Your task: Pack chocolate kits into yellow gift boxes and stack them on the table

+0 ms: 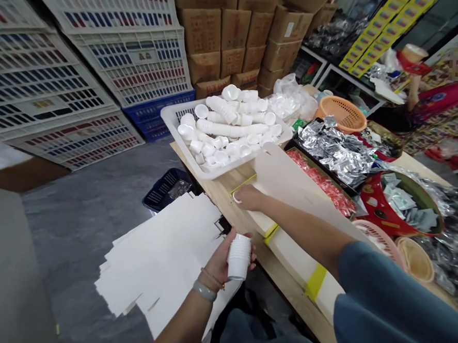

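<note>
My left hand [220, 259] is wrapped round a short stack of nested white cups [239, 257], held over the table's near edge. My right hand [249, 197] reaches down into an open white cardboard box with yellow edges [264, 223]. Its fingers are closed on a white cup [237, 196], of which only the rim shows. Beyond that hand stands a white plastic basket [213, 173] heaped with loose and nested white cups [231, 130]. Beneath my left forearm lies a fanned pile of flat white card sheets [162, 255].
Silver packets [339, 152], red packets [321, 182] and a red tub [381, 212] line the table's right. A dark blue basket [164, 188] sits on the floor. White crates [131, 57] and brown cartons [201, 30] stand behind. Another person [443, 99] is at far right.
</note>
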Demonstrator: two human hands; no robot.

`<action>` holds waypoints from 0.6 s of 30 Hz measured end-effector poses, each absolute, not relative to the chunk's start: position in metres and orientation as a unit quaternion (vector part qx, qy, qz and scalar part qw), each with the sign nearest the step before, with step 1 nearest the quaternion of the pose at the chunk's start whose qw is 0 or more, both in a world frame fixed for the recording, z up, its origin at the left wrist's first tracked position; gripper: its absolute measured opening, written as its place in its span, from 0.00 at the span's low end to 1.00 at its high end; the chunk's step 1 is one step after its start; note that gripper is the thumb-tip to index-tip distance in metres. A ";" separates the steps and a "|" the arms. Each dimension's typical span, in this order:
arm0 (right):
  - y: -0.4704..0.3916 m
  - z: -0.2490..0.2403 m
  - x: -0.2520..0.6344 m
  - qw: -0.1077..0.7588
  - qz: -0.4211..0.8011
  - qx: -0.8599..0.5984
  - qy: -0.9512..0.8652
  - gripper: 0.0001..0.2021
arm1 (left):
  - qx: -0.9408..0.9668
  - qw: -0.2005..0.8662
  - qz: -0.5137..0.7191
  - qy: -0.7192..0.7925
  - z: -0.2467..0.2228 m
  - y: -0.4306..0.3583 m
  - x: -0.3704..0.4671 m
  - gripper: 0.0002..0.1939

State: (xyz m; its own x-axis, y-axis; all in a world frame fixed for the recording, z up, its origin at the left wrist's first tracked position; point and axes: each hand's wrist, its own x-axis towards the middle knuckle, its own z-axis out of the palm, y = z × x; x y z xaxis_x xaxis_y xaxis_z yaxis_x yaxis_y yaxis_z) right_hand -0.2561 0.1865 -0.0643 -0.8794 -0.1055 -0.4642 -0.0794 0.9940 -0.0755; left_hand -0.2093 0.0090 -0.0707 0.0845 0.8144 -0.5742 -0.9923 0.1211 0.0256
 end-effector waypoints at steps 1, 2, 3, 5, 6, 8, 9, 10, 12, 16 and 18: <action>0.188 -0.058 -0.257 0.235 -0.027 -0.049 0.970 0.10 | -0.188 0.707 0.636 0.245 -0.069 0.010 -0.208 0.25; 0.188 -0.051 -0.255 0.226 -0.030 -0.042 0.973 0.10 | -0.185 0.701 0.639 0.256 -0.066 0.011 -0.205 0.25; 0.187 -0.044 -0.251 0.210 -0.042 -0.023 0.977 0.10 | -0.181 0.695 0.643 0.266 -0.064 0.011 -0.203 0.25; 0.182 -0.029 -0.229 0.171 -0.109 0.040 0.978 0.12 | -0.164 0.685 0.652 0.282 -0.058 0.011 -0.195 0.24; 0.177 -0.023 -0.210 0.161 -0.173 0.066 0.969 0.13 | -0.153 0.682 0.654 0.290 -0.056 0.010 -0.189 0.24; 0.165 -0.015 -0.157 0.174 -0.339 0.072 0.922 0.16 | -0.132 0.687 0.641 0.316 -0.052 0.006 -0.171 0.23; 0.157 -0.014 -0.125 0.183 -0.419 0.058 0.888 0.16 | -0.124 0.699 0.620 0.333 -0.051 0.004 -0.159 0.23; 0.148 -0.014 -0.090 0.182 -0.485 0.043 0.854 0.17 | -0.118 0.714 0.594 0.352 -0.050 0.000 -0.144 0.23; 0.127 -0.019 -0.023 0.133 -0.564 0.057 0.813 0.18 | -0.111 0.742 0.540 0.380 -0.051 -0.008 -0.108 0.23; 0.087 -0.032 0.079 0.014 -0.606 0.224 0.763 0.20 | -0.114 0.789 0.475 0.374 -0.053 -0.025 -0.035 0.21; 0.076 -0.037 0.110 0.003 -0.657 0.274 0.702 0.21 | -0.107 0.807 0.436 0.384 -0.053 -0.027 -0.011 0.17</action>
